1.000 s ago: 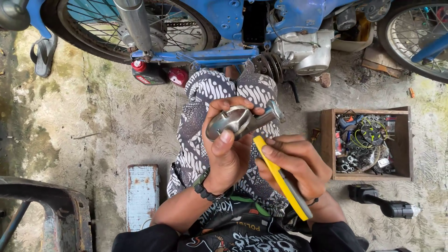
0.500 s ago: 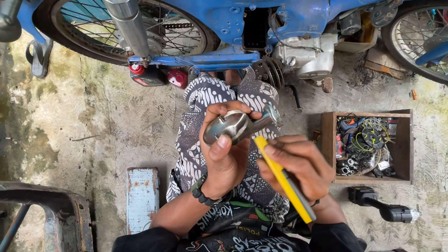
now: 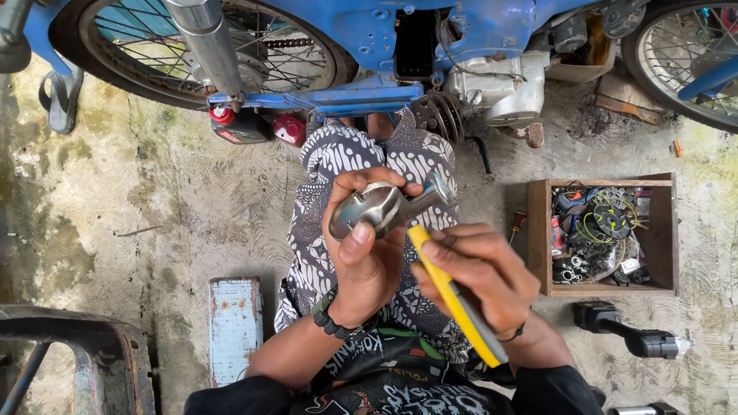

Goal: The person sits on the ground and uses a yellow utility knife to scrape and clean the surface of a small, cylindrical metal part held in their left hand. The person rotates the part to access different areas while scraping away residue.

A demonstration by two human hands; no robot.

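Blue motorcycle (image 3: 384,31) fills the top of my view, its spoked wheel (image 3: 207,46) at left, silver engine (image 3: 500,84) right of centre, and a finned cylinder (image 3: 440,115) just below the frame. A red-capped bottle (image 3: 238,127) lies on the stained concrete floor (image 3: 138,207) under the frame. To my right sits a wooden box (image 3: 601,234) crammed with wires and small metal bits, with a black power tool (image 3: 626,334) lying on the floor just below it. A pale blue block (image 3: 234,327) rests on the floor to my left, beside a rusty metal frame (image 3: 69,361) at the corner. My patterned trousers (image 3: 338,161) cover the middle ground; nothing blocks the hands.

I see my left hand (image 3: 365,261) closed around a piston (image 3: 367,209), thumb pressed on its edge, held above my lap at mid-view. It is dull silver, domed and shiny at the crown, with its rod (image 3: 424,198) sticking out to the right. My right hand (image 3: 480,277) is wrapped around a yellow-handled tool (image 3: 453,303), whose tip points at the piston; I can't tell whether it touches.
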